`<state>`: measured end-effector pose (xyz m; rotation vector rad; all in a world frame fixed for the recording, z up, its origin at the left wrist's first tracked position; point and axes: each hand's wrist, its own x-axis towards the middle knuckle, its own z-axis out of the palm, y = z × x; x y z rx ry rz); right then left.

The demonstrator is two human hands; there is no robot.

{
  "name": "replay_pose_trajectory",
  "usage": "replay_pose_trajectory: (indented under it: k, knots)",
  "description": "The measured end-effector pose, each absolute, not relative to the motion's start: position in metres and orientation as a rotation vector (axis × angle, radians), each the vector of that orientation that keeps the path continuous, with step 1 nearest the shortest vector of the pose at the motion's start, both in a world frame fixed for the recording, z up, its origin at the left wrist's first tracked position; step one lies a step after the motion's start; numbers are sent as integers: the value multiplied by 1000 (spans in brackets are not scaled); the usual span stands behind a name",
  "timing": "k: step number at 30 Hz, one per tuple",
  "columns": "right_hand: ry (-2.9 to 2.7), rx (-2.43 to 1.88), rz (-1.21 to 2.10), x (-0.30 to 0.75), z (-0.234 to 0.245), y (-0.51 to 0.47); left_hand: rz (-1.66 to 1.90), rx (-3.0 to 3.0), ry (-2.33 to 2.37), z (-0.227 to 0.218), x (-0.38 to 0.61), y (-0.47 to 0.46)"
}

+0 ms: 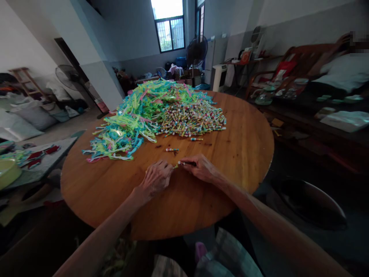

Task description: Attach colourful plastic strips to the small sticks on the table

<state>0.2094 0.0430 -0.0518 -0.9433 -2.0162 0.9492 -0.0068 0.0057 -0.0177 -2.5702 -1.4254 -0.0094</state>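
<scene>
Scanning from the left: a side surface (43, 161) beside the round wooden table (245, 154) carries red pieces and a yellow-green dish (7, 173), well apart from the work.

On the table's far left half lies a large heap of green, blue and pink strips (129, 119). Just right of it, touching its edge, sits a pile of small capped sticks (191, 119). Two stray sticks (172, 149) lie apart on bare wood between that pile and the hands.

Left hand (155, 179): resting on the near table, fingers curled together, tips bunched at the left end of the piece being worked. Whether they pinch a strip or the stick end is too small to tell.

Right hand (201, 168): fingers closed around one small stick (183, 163), held roughly level just above the wood, its light end pointing towards the left hand.

Assessment: the step appears to be joining or fitting something at the stick's end. Done well, it calls for both wrists to be braced on the table, the stick to be held steady by the right hand, and the left fingertips to do the fine work close to the tip. Short grips should reduce slipping. Light is dim; detail at the fingertips cannot be confirmed.

Far right: a person reclines on a wooden bench (302, 57), uninvolved.
</scene>
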Motion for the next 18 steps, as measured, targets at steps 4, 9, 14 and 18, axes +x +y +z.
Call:
replay_pose_trajectory:
  k: [4, 9, 14, 18]
  knots:
    - [-1960, -943, 1013, 210, -47, 39, -100, -2642, -1402, -22, -5, 7]
    - [-1919, -921, 1028, 211, -45, 37, -260, -2701, -1383, -26, -5, 9]
    - [-1877, -944, 1097, 214, -46, 37, -297, -2715, -1384, -26, -5, 9]
    - [-1750, -916, 1376, 214, -47, 35, -335, -2740, -1343, -28, -6, 10]
